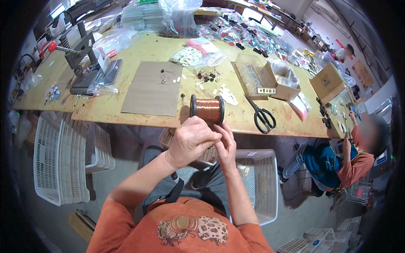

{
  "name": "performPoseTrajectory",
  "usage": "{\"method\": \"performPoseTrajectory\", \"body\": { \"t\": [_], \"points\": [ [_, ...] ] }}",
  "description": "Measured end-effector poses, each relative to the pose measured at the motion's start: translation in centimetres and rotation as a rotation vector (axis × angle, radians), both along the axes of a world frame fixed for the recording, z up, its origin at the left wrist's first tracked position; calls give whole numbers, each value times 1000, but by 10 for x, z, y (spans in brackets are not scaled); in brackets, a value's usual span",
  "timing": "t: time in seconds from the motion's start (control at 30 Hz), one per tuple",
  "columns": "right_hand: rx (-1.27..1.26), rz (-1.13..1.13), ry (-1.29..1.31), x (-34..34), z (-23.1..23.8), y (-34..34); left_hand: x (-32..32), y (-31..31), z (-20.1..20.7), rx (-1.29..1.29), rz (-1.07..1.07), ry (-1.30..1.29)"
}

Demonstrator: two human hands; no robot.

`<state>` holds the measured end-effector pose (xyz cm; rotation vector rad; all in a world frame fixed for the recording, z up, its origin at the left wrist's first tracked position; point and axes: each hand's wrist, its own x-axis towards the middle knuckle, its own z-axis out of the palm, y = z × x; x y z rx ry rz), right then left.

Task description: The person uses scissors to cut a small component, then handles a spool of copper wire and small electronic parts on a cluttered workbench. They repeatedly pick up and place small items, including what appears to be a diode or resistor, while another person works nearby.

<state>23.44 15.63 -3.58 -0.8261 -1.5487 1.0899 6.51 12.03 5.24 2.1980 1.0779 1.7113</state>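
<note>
My left hand [192, 137] and my right hand [225, 145] meet fingertip to fingertip just off the table's front edge. The left hand's fingers are closed in a pinch, and the right thumb and finger come together beside it. What they hold is too fine to make out. Right behind them a spool of copper wire [208, 109] with black flanges lies at the table edge, close to my right fingertips. A brown cardboard sheet [147, 92] lies left of the spool. Black-handled scissors [262, 119] rest to its right.
A lever press [84, 55] stands at the back left. Small black parts [209, 76], white tabs [228, 96] and a parts box [253, 76] lie beyond the spool. White plastic crates [55, 160] flank me below the table. A co-worker [354, 156] sits at right.
</note>
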Motion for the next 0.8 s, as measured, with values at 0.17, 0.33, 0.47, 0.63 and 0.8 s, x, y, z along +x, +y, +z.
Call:
{"method": "performPoseTrajectory", "body": {
  "t": [0.17,0.33,0.47,0.63,0.8],
  "points": [
    [113,-73,-136,0,-4,-1,-5,-8,0,-8,4,-22],
    [233,-142,-212,2,-20,-8,-21,27,5,-136,105,-168],
    [278,-134,-267,5,-22,-11,-28,63,-1,-308,18,-264],
    [319,-142,-313,8,-25,-13,-19,83,-32,-502,-149,-512],
    [345,-159,-371,4,-14,1,-25,107,-39,-521,-228,-665]
  ]
}}
